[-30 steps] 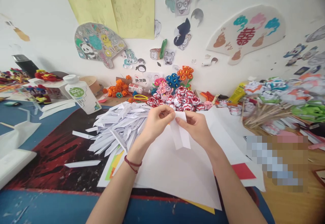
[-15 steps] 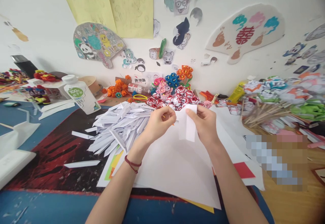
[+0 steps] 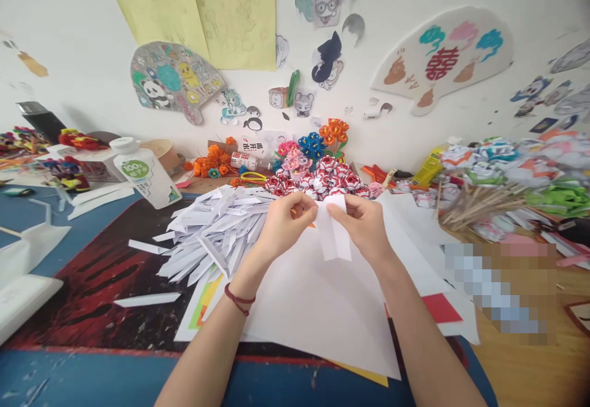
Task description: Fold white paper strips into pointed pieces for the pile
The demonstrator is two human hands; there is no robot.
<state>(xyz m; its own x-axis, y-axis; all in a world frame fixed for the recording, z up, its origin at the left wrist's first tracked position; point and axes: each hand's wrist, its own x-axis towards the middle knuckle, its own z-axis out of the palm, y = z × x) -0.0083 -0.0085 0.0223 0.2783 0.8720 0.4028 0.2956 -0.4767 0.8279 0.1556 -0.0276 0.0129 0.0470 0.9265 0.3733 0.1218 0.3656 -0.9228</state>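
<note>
A small white paper strip (image 3: 334,235) hangs between my two hands above large white sheets (image 3: 318,308) on the table. My left hand (image 3: 283,225) pinches its upper left corner with fingers closed. My right hand (image 3: 364,225) pinches the upper right edge, fingers also closed. The strip looks folded lengthwise and hangs down from the pinch. A heap of folded white paper strips (image 3: 216,232) lies just left of my left hand. A red cord circles my left wrist.
Red-and-white paper flowers (image 3: 322,182) stand behind my hands, with colourful paper blooms (image 3: 318,142) further back. A white bottle (image 3: 142,170) stands at left. Wooden sticks with paper balls (image 3: 498,192) lie at right. A red paper piece (image 3: 440,308) peeks out under the sheets.
The strip rose and swung right half a second ago, then came back down a little toward the middle. Both hands stay pinched on it throughout.
</note>
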